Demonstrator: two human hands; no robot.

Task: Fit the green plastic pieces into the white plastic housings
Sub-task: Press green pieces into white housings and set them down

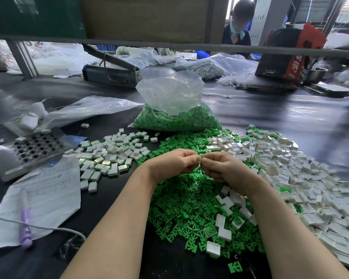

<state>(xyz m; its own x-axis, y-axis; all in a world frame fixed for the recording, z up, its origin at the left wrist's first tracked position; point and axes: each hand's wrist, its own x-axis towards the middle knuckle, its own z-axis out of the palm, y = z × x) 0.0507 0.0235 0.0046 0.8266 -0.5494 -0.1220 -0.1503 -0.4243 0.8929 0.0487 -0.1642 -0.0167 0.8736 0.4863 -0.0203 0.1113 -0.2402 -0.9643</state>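
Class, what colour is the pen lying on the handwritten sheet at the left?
Light purple; the pen shows best in the head view, on the paper.

Black glossy worktop [290, 117]: loose green plastic pieces [179, 208] centre; white plastic housings [310, 188] right edge; handwritten paper sheet [48, 194] left edge.

Whatever the left hand [172, 164] and right hand [220, 168] pinch between their fingertips is hidden. The handwriting on the paper sheet [46, 196] is too blurred to read. The white housings [310, 188] run off the right edge.

green pieces [187, 200] heaped centre; white housings [302, 178] piled right.
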